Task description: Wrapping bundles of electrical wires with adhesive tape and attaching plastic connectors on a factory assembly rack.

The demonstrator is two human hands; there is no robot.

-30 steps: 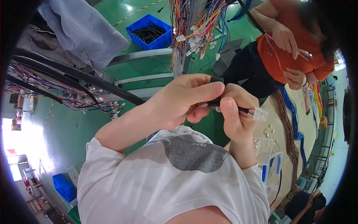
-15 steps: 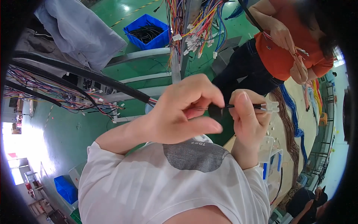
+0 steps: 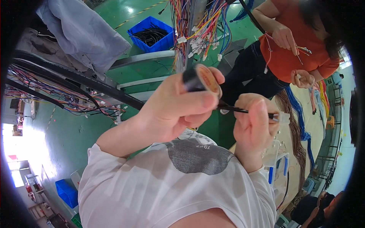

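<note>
My left hand (image 3: 173,108) is closed around a roll of black tape (image 3: 192,79), with its pale inner core facing right. A thin black-wrapped wire bundle (image 3: 235,109) spans the gap between my hands. My right hand (image 3: 251,123) grips that bundle in a closed fist, thumb up. Out past its fingers sticks a whitish plastic connector (image 3: 282,117), slightly blurred. Behind my left wrist runs a thick black-sleeved cable (image 3: 123,98); whether it joins the bundle is hidden by the hand.
Bundles of coloured wires (image 3: 182,22) with white connectors hang from a metal frame (image 3: 146,57). A blue bin (image 3: 161,41) of black pieces stands on the green floor. At right, a co-worker in an orange top (image 3: 281,57) handles wires beside a table (image 3: 283,152) with long wire bundles.
The tape roll has turned up above my left hand, whose fingers have closed around it. My right hand and the connector have shifted slightly right. The co-worker's hands have moved apart.
</note>
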